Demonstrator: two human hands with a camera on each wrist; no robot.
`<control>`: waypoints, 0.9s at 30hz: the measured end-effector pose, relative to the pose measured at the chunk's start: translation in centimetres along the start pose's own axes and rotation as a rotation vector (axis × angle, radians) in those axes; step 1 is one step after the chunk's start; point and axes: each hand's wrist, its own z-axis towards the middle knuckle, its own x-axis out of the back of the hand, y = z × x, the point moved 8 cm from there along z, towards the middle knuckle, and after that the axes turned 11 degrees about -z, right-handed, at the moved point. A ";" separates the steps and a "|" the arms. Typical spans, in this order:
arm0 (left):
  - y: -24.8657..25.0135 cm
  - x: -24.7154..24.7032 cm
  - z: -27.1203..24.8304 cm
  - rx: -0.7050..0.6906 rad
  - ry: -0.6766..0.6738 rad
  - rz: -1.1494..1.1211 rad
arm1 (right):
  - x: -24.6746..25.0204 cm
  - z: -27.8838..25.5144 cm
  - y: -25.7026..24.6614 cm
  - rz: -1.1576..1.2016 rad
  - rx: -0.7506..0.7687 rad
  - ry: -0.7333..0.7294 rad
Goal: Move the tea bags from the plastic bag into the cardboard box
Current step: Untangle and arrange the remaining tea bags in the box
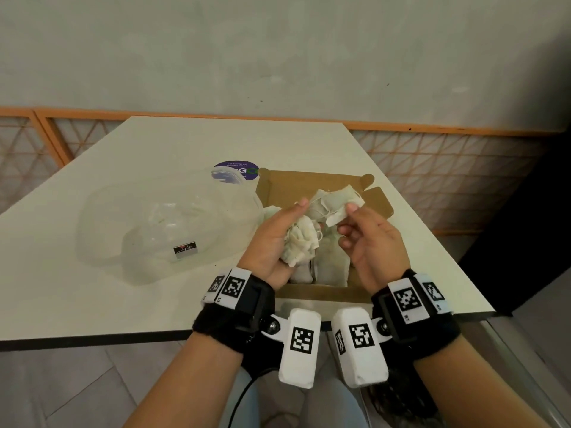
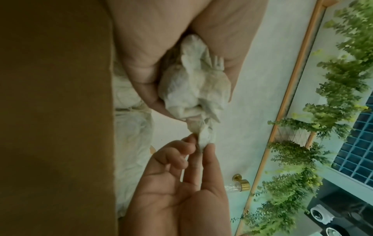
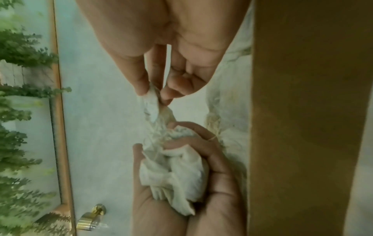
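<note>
Both hands hover over the open cardboard box [image 1: 380, 201] on the table. My left hand [image 1: 275, 239] cups a crumpled bunch of white tea bags [image 1: 301, 242], also seen in the left wrist view as a clump of tea bags [image 2: 193, 89] and in the right wrist view [image 3: 177, 172]. My right hand [image 1: 367, 233] pinches one tea bag [image 1: 336, 200] between thumb and fingers, pulling it from the bunch [image 3: 151, 103]. More tea bags [image 1: 330, 267] lie inside the box. The clear plastic bag [image 1: 160, 223] lies flat to the left of the box.
A purple round sticker [image 1: 236, 168] sits on the white table [image 1: 92, 298] behind the bag. The table's near edge runs just under my wrists. An orange lattice rail [image 1: 448, 168] and a grey wall stand behind the table.
</note>
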 end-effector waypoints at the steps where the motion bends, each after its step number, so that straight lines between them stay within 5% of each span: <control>1: 0.1 0.1 0.1 -0.011 0.011 0.018 | 0.0 0.0 0.0 0.028 -0.008 -0.008; 7: 0.1 0.9 0.3 -0.071 0.103 0.058 | 0.0 0.0 0.2 0.071 -0.011 -0.042; 22: -0.6 0.7 0.2 -0.068 0.128 0.201 | -1.1 -0.3 -0.2 -0.399 0.160 -0.179; 27: 0.0 1.3 0.3 -0.049 0.177 0.059 | -0.1 0.5 -0.5 -0.299 0.071 -0.033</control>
